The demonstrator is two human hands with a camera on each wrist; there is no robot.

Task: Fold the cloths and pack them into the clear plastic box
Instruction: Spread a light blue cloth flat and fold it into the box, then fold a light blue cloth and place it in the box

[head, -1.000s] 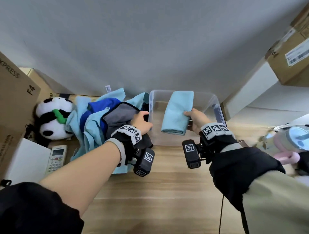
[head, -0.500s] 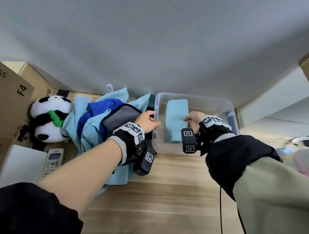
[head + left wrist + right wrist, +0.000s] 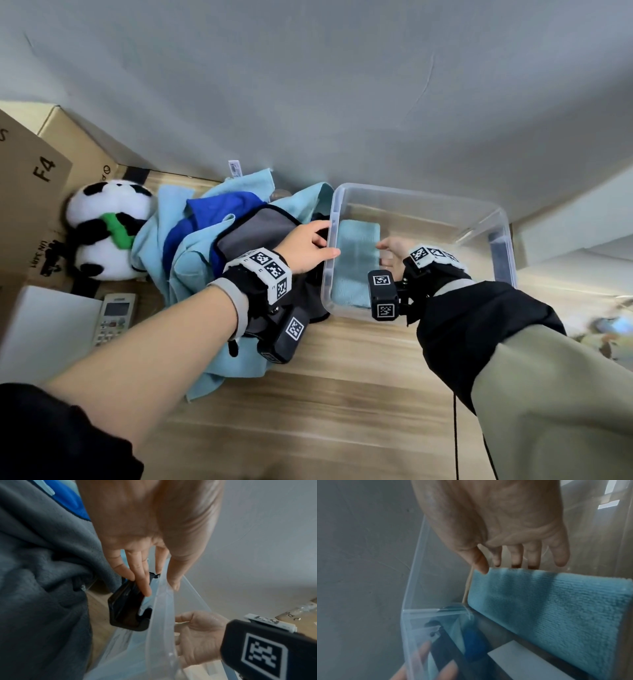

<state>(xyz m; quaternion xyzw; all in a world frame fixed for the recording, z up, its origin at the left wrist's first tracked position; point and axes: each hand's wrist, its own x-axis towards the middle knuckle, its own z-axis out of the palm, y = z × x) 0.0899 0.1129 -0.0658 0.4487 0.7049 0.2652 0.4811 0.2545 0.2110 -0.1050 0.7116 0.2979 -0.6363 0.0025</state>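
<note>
One folded cloth (image 3: 358, 260) lies flat on the floor of the box (image 3: 493, 219), against its left wall. Your right hand (image 3: 394, 251) hovers beside it, fingers (image 3: 532, 555) straight, holding nothing. Your left hand (image 3: 305, 250) pinches the box's left rim, thumb inside, steadying it. The pile (image 3: 219, 236) of unfolded cloths left of the box remains; most of the task is judged outstanding.

folded teal cloth (image 3: 358, 262) now lying in box (image 3: 493, 219), right hand (image 3: 394, 248) let go
</note>
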